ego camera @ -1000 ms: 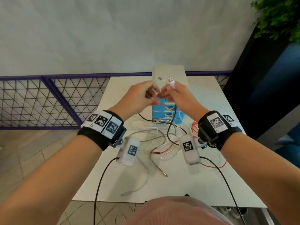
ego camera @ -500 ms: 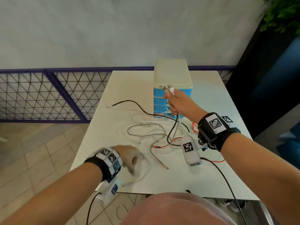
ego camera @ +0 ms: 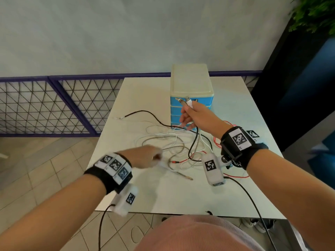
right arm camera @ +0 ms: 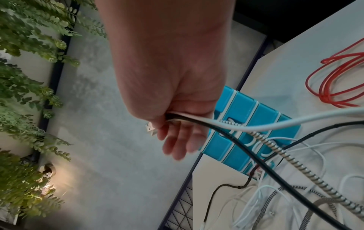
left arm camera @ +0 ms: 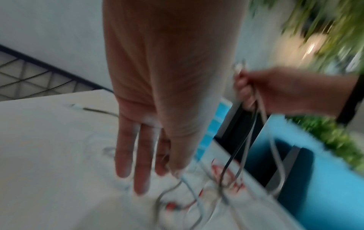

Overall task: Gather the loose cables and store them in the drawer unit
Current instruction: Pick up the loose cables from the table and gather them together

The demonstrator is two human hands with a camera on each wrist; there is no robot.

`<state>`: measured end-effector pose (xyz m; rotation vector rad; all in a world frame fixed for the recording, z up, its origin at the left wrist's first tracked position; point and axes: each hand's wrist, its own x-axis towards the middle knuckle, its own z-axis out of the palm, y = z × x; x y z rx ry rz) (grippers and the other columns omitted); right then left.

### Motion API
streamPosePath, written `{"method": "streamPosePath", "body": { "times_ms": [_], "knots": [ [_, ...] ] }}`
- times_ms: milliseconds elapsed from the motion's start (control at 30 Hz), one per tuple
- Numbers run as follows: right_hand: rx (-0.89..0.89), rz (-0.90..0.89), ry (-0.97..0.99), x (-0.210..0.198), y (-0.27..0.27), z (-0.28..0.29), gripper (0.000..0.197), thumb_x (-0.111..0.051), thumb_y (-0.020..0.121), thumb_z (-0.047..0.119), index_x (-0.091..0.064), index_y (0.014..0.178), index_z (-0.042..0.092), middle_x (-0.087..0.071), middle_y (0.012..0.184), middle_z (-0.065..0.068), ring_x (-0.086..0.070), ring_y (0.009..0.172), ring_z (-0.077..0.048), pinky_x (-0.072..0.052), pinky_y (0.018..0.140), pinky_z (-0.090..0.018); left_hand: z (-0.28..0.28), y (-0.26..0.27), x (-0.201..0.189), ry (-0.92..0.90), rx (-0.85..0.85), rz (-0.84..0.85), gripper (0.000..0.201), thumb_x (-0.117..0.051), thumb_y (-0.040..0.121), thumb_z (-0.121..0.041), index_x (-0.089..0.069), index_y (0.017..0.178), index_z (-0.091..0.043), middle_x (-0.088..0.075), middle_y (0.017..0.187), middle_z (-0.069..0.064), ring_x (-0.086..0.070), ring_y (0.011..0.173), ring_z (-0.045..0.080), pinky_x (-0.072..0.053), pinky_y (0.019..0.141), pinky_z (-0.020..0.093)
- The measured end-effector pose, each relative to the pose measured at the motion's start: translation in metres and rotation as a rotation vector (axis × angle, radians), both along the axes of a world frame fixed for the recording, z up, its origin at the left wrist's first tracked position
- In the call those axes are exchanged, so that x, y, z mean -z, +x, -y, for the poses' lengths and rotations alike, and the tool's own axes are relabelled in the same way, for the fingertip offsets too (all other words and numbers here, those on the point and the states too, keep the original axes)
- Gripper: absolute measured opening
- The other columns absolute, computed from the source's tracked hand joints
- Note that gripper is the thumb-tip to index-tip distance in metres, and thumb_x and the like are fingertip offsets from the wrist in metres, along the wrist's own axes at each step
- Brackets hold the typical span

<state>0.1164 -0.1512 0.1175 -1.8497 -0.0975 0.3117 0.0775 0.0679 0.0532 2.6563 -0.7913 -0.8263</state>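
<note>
The drawer unit (ego camera: pixel 190 82), cream on top with blue drawers (right arm camera: pixel 246 112), stands at the table's far middle. My right hand (ego camera: pixel 190 115) is raised in front of it and grips a bunch of cable ends (ego camera: pixel 187 102): a white, a black and a braided cable (right arm camera: pixel 295 165) hang from the fist, and a USB plug (right arm camera: pixel 150 128) sticks out. My left hand (ego camera: pixel 145 156) is low over the table's left front. It pinches a white cable (left arm camera: pixel 193 191) between thumb and forefinger, the other fingers straight. A tangle of cables (ego camera: pixel 174 142) lies between the hands.
A red cable (ego camera: pixel 217 140) loops on the white table (ego camera: pixel 145 91) by my right wrist. A braided cable with a gold jack (ego camera: pixel 181 173) lies near the front. A purple mesh railing (ego camera: pixel 54 105) runs behind the table, a dark cabinet (ego camera: pixel 299 87) and plant (ego camera: pixel 315 13) stand on the right.
A second ago both hands met at the drawer unit. The left hand dropped to the table's front edge, took the white cable end and now carries it toward the middle. The right hand hardly moved.
</note>
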Motion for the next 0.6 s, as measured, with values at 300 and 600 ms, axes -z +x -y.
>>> {"method": "streamPosePath", "body": {
  "times_ms": [300, 600],
  "knots": [
    [-0.042, 0.101, 0.146, -0.010, -0.011, -0.003, 0.028, -0.033, 0.105, 0.026, -0.055, 0.104, 0.008, -0.062, 0.077, -0.005, -0.065, 0.075, -0.022, -0.055, 0.080, -0.036, 0.054, 0.048, -0.111, -0.734, -0.349, 0.505, 0.011, -0.058, 0.090, -0.017, -0.060, 0.101, -0.015, -0.064, 0.093, 0.001, -0.065, 0.083, 0.016, -0.055, 0.074, 0.031],
    [0.202, 0.342, 0.070, -0.036, 0.008, 0.016, 0.022, -0.032, 0.105, 0.018, -0.047, 0.089, 0.016, -0.045, 0.074, 0.005, -0.048, 0.057, -0.011, -0.045, 0.061, -0.030, 0.076, 0.016, -0.034, -0.720, -0.223, 0.324, 0.027, -0.064, 0.085, -0.036, -0.050, 0.074, -0.016, -0.053, 0.065, -0.001, -0.046, 0.058, 0.009, -0.043, 0.060, 0.023]
  ]
}}
